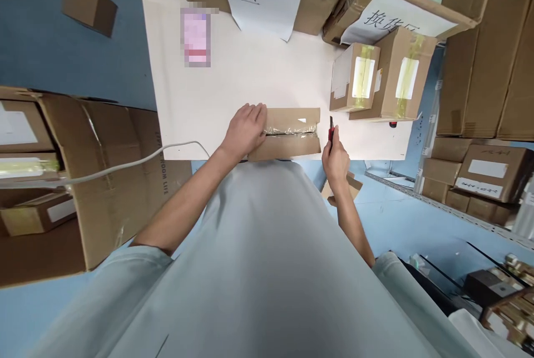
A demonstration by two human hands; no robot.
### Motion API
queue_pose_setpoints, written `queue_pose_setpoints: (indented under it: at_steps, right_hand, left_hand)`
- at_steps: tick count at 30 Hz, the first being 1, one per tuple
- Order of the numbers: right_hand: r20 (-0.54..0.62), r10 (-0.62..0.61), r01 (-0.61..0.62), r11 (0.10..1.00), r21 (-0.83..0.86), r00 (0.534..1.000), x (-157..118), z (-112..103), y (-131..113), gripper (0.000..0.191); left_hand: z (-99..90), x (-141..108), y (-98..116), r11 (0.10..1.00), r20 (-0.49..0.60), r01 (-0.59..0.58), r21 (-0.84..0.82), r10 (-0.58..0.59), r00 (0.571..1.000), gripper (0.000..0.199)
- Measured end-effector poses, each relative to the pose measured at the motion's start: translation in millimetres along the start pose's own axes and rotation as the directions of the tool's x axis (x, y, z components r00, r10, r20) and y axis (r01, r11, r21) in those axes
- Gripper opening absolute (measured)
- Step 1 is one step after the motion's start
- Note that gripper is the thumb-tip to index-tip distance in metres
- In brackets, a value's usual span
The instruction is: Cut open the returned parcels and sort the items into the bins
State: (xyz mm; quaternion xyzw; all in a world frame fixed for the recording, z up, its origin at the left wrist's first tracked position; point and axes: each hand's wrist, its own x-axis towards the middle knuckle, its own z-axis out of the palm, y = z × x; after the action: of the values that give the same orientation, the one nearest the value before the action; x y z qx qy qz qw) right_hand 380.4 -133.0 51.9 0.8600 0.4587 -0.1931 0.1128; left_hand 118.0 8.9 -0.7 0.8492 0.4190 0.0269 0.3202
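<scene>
A small cardboard box lies on the white table close to my body. Clear tape runs along its top, and a dark gap shows at the seam between the flaps. My left hand grips the box's left end, with its fingers curled together over the edge. To the right of the box, apart from it, my right hand is wrapped round a red and black utility knife. The knife's blade points away from me.
Two taped cartons stand at the table's right, below a bin with a paper sign. A blurred pink item lies at the far left. A white cable crosses the left edge, beside a large open carton.
</scene>
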Motion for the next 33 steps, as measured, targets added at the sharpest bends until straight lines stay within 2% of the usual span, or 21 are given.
queue_pose_setpoints:
  at_steps: [3, 7, 9, 12, 15, 18, 19, 21, 23, 25, 30, 31, 33]
  right_hand:
    - [0.066, 0.031, -0.030, 1.000, -0.008, 0.997, 28, 28, 25, 0.072]
    - [0.197, 0.026, -0.020, 0.999, -0.032, 0.980, 63, 64, 43, 0.075]
    - [0.232, 0.003, 0.004, 0.999, -0.033, 0.973, 76, 75, 47, 0.077]
    - [0.224, -0.022, 0.019, 1.000, 0.016, 0.974, 85, 77, 48, 0.077]
    - [0.199, -0.100, 0.046, 0.965, 0.259, 0.975, 83, 64, 47, 0.066]
    - [0.257, -0.263, 0.068, 0.811, 0.582, 0.930, 73, 47, 38, 0.064]
    - [0.284, -0.309, 0.065, 0.772, 0.632, 0.908, 69, 43, 33, 0.065]
    - [0.329, -0.359, 0.060, 0.751, 0.658, 0.874, 62, 42, 23, 0.067]
    - [0.345, -0.377, 0.055, 0.739, 0.671, 0.860, 59, 48, 16, 0.067]
    - [0.326, -0.389, 0.037, 0.689, 0.724, 0.861, 58, 61, 14, 0.066]
    - [0.214, -0.404, 0.044, 0.542, 0.839, 0.890, 54, 94, 24, 0.072]
    - [0.208, -0.396, 0.039, 0.532, 0.846, 0.894, 53, 97, 25, 0.074]
    - [0.211, -0.373, 0.022, 0.533, 0.846, 0.904, 51, 99, 23, 0.075]
  left_hand:
    - [-7.8, 8, 7, 0.997, 0.034, 0.049, 0.060, -0.051, 0.998, 0.098]
    - [-22.4, 23, 1, 0.992, 0.100, 0.074, 0.100, -0.084, 0.991, 0.074]
    - [-28.7, 31, -4, 0.990, 0.134, 0.068, 0.126, -0.085, 0.987, 0.066]
    - [-34.0, 39, -6, 0.979, 0.162, 0.078, 0.188, -0.110, 0.981, 0.069]
    - [-34.1, 40, -1, 0.967, 0.166, 0.102, 0.234, -0.143, 0.976, 0.078]
    - [-29.4, 34, 11, 0.954, 0.166, 0.111, 0.277, -0.162, 0.973, 0.086]
    - [-27.3, 32, 15, 0.949, 0.172, 0.109, 0.295, -0.165, 0.971, 0.088]
    - [-23.6, 28, 23, 0.941, 0.180, 0.101, 0.323, -0.166, 0.970, 0.091]
    - [-23.5, 28, 26, 0.943, 0.193, 0.088, 0.321, -0.156, 0.969, 0.089]
    - [-29.3, 34, 21, 0.957, 0.220, 0.068, 0.283, -0.133, 0.966, 0.080]
    - [-60.3, 64, -19, 0.979, 0.335, 0.082, 0.185, -0.141, 0.932, 0.023]
    - [-64.9, 69, -26, 0.978, 0.359, 0.093, 0.187, -0.156, 0.920, 0.020]
    - [-68.8, 75, -35, 0.974, 0.371, 0.108, 0.200, -0.177, 0.911, 0.029]
